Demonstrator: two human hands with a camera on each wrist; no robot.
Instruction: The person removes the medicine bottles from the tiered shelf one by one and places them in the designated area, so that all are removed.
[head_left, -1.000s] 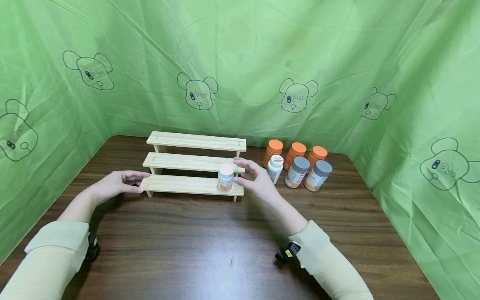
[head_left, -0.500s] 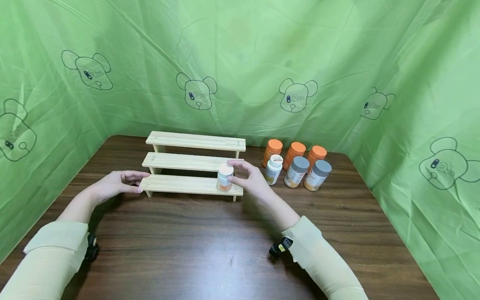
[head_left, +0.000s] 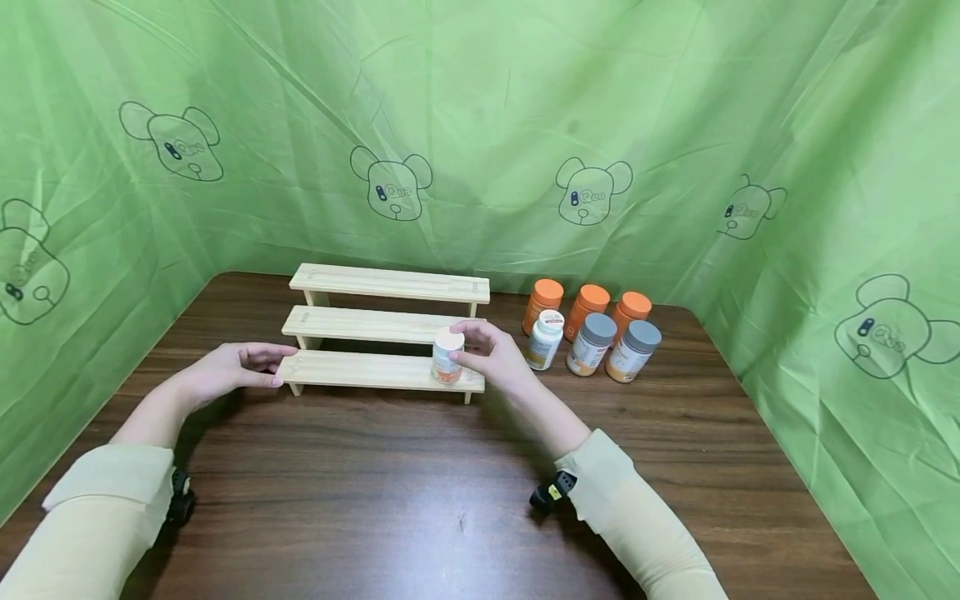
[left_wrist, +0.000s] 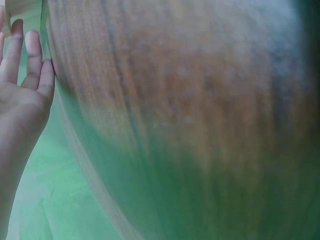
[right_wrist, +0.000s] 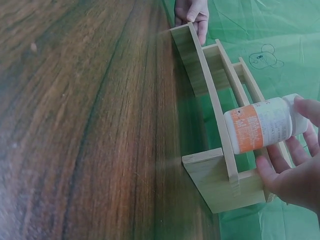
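A three-step wooden display stand (head_left: 360, 368) stands on the table. On the right end of its lowest step is an upright white pill bottle (head_left: 447, 367) with an orange lower label. My right hand (head_left: 491, 358) holds this bottle from its right side, thumb against the body and a finger at the cap. In the right wrist view, the pill bottle (right_wrist: 260, 125) appears sideways, its base at the step. My left hand (head_left: 228, 371) grips the left end of the lowest step between thumb and index finger. The left wrist view shows its other fingers (left_wrist: 34, 60) fairly straight.
Right of the stand are three orange bottles (head_left: 587, 312), a white bottle (head_left: 545, 340) and two grey-lidded bottles (head_left: 591, 343), grouped close together. Green cloth (head_left: 480, 125) hangs behind and beside the dark wooden table (head_left: 360, 500).
My right hand has moved left from just beside the pill bottle and closed on it. The bottle keeps its place on the step, and my left hand stays at the stand's left end.
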